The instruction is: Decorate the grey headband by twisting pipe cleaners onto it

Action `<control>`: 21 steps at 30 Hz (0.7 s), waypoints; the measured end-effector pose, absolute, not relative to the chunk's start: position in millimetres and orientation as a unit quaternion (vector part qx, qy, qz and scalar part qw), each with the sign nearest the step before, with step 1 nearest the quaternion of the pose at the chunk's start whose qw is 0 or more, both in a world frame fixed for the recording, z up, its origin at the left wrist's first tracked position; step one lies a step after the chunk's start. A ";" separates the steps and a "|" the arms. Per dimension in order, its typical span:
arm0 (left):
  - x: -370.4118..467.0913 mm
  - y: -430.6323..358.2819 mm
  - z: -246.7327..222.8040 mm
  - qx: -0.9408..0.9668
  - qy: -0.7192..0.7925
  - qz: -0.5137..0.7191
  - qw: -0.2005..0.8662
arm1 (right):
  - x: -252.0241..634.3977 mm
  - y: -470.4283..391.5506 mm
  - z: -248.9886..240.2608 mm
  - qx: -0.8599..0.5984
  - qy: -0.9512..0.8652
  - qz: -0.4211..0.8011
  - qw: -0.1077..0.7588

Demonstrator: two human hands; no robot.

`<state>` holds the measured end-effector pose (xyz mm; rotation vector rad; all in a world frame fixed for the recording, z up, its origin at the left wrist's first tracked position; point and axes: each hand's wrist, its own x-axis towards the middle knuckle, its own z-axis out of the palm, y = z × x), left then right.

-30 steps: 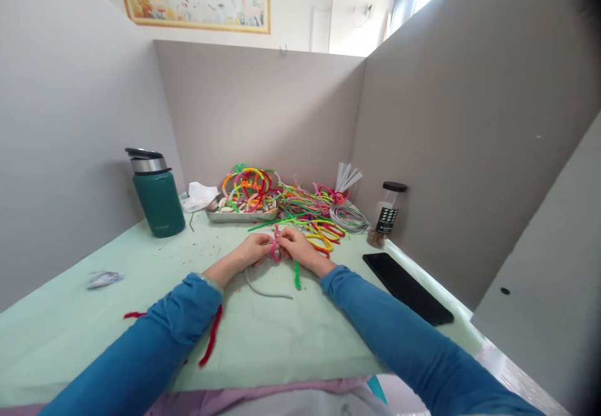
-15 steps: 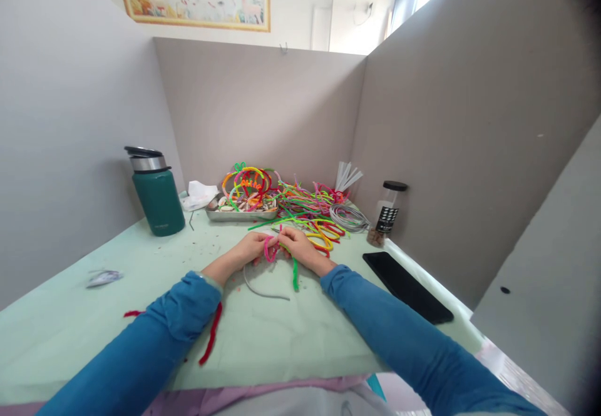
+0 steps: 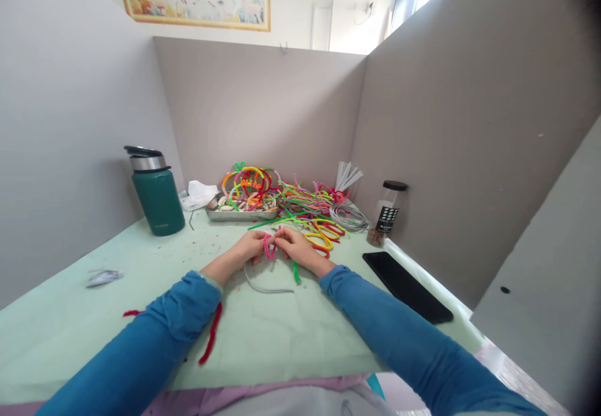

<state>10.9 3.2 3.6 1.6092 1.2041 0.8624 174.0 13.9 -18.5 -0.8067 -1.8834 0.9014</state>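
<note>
My left hand (image 3: 252,246) pinches a pink pipe cleaner (image 3: 268,248) bent into a loop. Close beside it, my right hand (image 3: 294,246) has its fingertips closed on the same pink pipe cleaner. From under the right hand hangs the end of a green pipe cleaner (image 3: 296,273); where it attaches is hidden. A thin grey wire (image 3: 265,290) curves down from below the left hand onto the cloth. Under the left forearm lies a red pipe cleaner (image 3: 213,334), partly covered by the sleeve.
Behind the hands are a metal tray (image 3: 241,216) and a heap of coloured pipe cleaners (image 3: 305,198). A coil of grey wire (image 3: 350,217), a lidded jar (image 3: 385,216) and a black phone-like slab (image 3: 407,287) lie to the right. A green bottle (image 3: 158,200) stands left.
The right hand has shifted slightly left against the pink loop. The green end has risen a little, and the grey wire's free end has swung up and right.
</note>
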 end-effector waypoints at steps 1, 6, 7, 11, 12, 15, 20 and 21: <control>11.5 2.0 4.8 0.651 0.487 0.354 0.463 | 173.7 14.9 -19.7 -0.325 -0.756 0.358 0.441; 12.7 -0.6 7.9 0.644 0.486 0.354 0.474 | 173.4 15.4 -19.6 -0.334 -0.760 0.342 0.440; 12.6 -0.6 8.1 0.644 0.488 0.349 0.475 | 173.6 15.1 -19.1 -0.336 -0.762 0.341 0.436; 12.2 -0.7 8.6 0.644 0.487 0.338 0.484 | 174.6 14.6 -18.6 -0.335 -0.764 0.344 0.432; 12.0 -0.8 8.7 0.644 0.485 0.338 0.486 | 174.7 14.6 -18.8 -0.334 -0.763 0.345 0.433; 11.7 -1.2 8.7 0.643 0.478 0.344 0.489 | 174.8 14.1 -18.6 -0.332 -0.760 0.352 0.435; 11.6 -1.1 8.2 0.644 0.477 0.353 0.483 | 174.5 13.2 -17.5 -0.329 -0.759 0.361 0.432; 11.7 -0.9 8.0 0.646 0.479 0.354 0.477 | 174.4 13.4 -17.7 -0.328 -0.759 0.360 0.432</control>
